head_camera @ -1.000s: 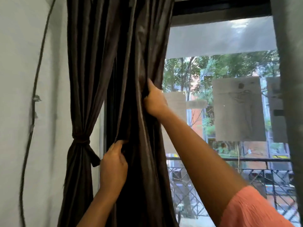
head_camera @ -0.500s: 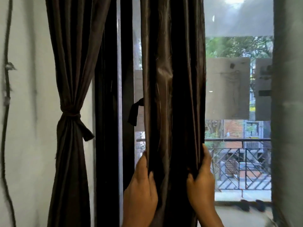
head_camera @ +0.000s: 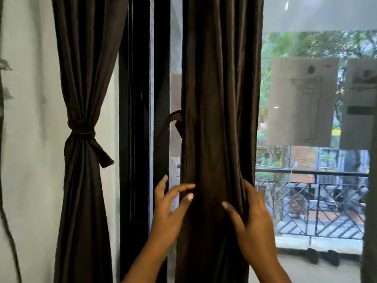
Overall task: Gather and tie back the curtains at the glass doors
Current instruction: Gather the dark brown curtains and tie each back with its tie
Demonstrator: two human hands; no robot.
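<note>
— Head view: where's the loose curtain?
— Bunched before the glass door, right hand gripping its right edge; left hand spread open, fingertips touching its left edge.

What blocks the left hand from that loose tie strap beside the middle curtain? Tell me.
Nothing visible does. The left hand hangs open just below the tie strap, with only bare door frame between them. The right hand holds the gathered curtain.

Head view, apparently close, facing curtain
</note>
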